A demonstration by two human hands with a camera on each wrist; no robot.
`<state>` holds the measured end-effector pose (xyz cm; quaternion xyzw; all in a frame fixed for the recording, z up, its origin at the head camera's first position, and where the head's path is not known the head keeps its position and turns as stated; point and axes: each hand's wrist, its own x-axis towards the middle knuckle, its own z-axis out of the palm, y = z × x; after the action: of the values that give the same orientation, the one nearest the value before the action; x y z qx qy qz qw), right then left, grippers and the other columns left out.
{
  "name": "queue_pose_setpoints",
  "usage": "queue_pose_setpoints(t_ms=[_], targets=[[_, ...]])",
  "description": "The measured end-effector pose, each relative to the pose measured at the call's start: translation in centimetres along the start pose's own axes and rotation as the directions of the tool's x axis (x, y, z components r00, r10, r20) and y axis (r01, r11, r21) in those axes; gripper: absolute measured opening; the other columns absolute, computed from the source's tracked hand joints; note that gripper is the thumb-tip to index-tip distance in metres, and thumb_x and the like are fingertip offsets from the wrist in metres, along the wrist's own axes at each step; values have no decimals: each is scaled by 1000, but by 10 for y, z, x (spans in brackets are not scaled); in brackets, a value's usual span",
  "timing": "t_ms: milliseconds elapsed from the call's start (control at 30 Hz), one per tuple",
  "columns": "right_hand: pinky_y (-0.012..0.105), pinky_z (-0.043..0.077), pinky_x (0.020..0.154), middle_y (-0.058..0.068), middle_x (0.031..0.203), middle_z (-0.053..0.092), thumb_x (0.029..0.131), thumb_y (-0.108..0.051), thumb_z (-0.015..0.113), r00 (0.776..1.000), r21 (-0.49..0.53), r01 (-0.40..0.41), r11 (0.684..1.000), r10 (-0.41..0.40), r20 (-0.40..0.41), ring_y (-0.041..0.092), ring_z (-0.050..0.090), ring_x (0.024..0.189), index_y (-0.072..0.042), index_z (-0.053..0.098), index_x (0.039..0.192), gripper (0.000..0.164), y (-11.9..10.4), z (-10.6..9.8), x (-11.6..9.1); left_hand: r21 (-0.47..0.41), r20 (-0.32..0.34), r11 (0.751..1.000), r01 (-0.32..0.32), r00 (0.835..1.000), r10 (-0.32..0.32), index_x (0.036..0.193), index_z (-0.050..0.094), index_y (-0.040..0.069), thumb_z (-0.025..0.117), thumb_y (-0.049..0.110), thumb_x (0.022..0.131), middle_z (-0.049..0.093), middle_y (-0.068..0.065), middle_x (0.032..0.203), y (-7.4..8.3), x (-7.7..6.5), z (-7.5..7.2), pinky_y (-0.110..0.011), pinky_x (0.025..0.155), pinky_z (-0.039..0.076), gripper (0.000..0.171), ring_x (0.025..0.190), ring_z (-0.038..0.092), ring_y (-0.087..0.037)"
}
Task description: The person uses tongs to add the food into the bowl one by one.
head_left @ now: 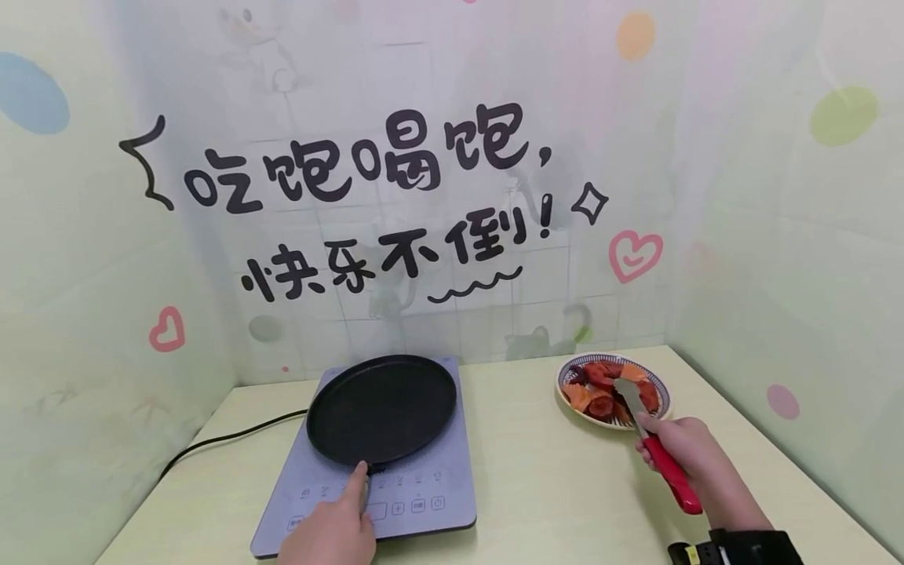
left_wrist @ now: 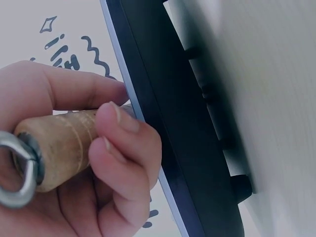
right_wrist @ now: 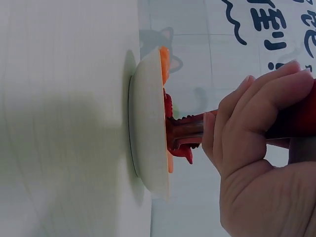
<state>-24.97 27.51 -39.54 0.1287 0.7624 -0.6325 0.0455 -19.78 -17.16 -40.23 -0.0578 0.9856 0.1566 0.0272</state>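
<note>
A round black flat pan (head_left: 384,408) sits on an induction cooker (head_left: 424,524). My left hand (head_left: 330,524) grips the pan's wooden handle (left_wrist: 64,148), the index finger stretched toward the pan's near rim. A metal ring hangs at the handle's end in the left wrist view. On the right, my right hand (head_left: 685,443) holds tongs (head_left: 671,475) with red handles. Their metal tips (right_wrist: 185,131) reach into the red and orange food pieces (head_left: 600,406) on a patterned plate (right_wrist: 148,133). Whether the tips pinch a piece cannot be told.
The pale table (head_left: 523,486) carries cooker and plate side by side, with bare surface between them. A black cord (head_left: 233,433) runs left from the cooker. Printed curtains (head_left: 452,329) enclose the back and both sides.
</note>
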Motion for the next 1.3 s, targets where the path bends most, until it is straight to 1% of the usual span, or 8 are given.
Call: queue_pose_setpoints(t_ms=[333, 467, 667, 833, 933, 1067, 1300], targets=[[22, 55, 59, 0, 67, 69, 111, -25, 53, 999, -38, 20, 999, -22, -40, 5, 64, 57, 23, 52, 119, 49, -1, 1, 1, -13, -7, 1000, -4, 1000, 4, 161, 41, 7, 62, 20, 100, 53, -5, 58, 0, -1, 0, -36, 51, 33, 66, 52, 51, -20], [23, 55, 59, 1, 67, 69, 111, -26, 53, 998, -51, 17, 999, -20, -53, 6, 64, 57, 23, 53, 120, 49, -2, 3, 0, -7, -9, 1000, -2, 1000, 1, 161, 41, 8, 62, 21, 100, 54, -6, 58, 0, -1, 0, -38, 51, 35, 66, 53, 52, -20], [25, 56, 58, 1, 67, 69, 111, -28, 54, 997, -65, 37, 997, -42, -67, 7, 64, 57, 22, 54, 121, 51, -5, 6, -1, -1, -19, 1000, -4, 1000, 4, 161, 41, 8, 63, 20, 100, 54, -5, 58, 0, -2, 1, -38, 51, 36, 66, 53, 53, -20], [26, 56, 58, 2, 67, 69, 111, -28, 54, 995, -56, 50, 997, -54, -88, 9, 64, 56, 22, 56, 122, 51, -8, 9, -2, 1, -16, 1000, -5, 1000, 5, 161, 41, 8, 64, 21, 100, 54, -5, 59, 0, -2, 0, -39, 52, 38, 66, 55, 54, -21], [26, 56, 59, 2, 67, 68, 112, -27, 53, 994, -47, 58, 997, -62, -87, 10, 63, 56, 22, 55, 126, 51, -10, 12, -3, -7, -16, 1000, -7, 1000, 7, 161, 42, 8, 64, 20, 100, 54, -6, 58, 0, -2, 0, -39, 52, 37, 66, 54, 53, -21], [25, 57, 59, 2, 69, 67, 112, -28, 54, 994, -32, 79, 996, -81, -71, 10, 63, 57, 21, 54, 132, 53, -14, 20, -6, -13, -16, 1000, -10, 1000, 10, 161, 41, 7, 64, 20, 100, 54, -5, 57, -1, -1, 1, -37, 51, 35, 66, 52, 53, -20], [26, 57, 58, 4, 69, 67, 111, -25, 56, 992, -26, 124, 992, -125, -27, 12, 62, 54, 17, 60, 127, 45, -18, 47, -14, -13, -10, 1000, -4, 1000, 3, 161, 41, 8, 63, 21, 100, 54, -5, 57, -1, 0, 2, -37, 51, 33, 66, 51, 52, -20]])
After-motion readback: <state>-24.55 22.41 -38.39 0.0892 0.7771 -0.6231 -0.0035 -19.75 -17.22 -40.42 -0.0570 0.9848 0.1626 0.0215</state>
